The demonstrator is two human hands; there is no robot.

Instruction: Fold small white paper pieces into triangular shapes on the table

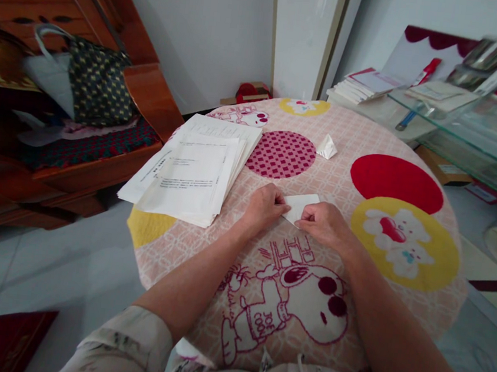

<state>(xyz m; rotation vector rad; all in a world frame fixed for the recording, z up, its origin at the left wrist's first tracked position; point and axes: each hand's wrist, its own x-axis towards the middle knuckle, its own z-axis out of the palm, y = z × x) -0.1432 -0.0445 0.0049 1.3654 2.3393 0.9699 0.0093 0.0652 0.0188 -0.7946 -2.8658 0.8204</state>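
Pinching opposite sides of a small white paper [297,205], your left hand [266,208] and right hand [322,222] held it over the tablecloth [347,131]. It seemed only partly folded, quite flat, whereas a peaked paper piece [327,147] beyond your right hand looked fully shaped; stacked sheets [196,174] lay left of your left hand.
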